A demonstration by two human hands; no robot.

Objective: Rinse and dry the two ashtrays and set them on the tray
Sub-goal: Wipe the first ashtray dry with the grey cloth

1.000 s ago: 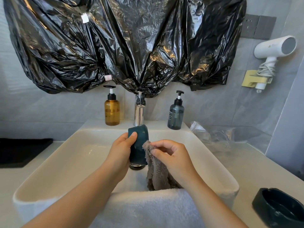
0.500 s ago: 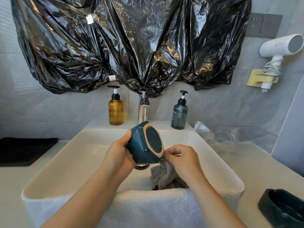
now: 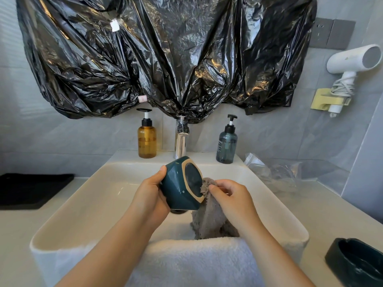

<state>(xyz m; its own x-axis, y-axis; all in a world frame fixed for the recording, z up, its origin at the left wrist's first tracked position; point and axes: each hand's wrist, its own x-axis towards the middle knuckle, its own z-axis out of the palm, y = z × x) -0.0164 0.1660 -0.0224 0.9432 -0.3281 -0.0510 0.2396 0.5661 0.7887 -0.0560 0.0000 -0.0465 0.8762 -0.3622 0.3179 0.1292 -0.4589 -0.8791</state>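
Wiping over white rectangular ceramic sink [image 3: 99,195].
Left hand [image 3: 152,193] clamped on glossy teal hexagonal ashtray [image 3: 182,183], tan-rimmed base turned out; right hand [image 3: 232,198] pinching grey fluffy cloth [image 3: 209,216] against it; second dark ashtray [image 3: 356,264] at four o'clock.

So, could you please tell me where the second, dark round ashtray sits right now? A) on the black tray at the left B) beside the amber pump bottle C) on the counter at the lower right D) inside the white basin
C: the dark round ashtray rests on the pale counter at the lower right, outside the white basin.
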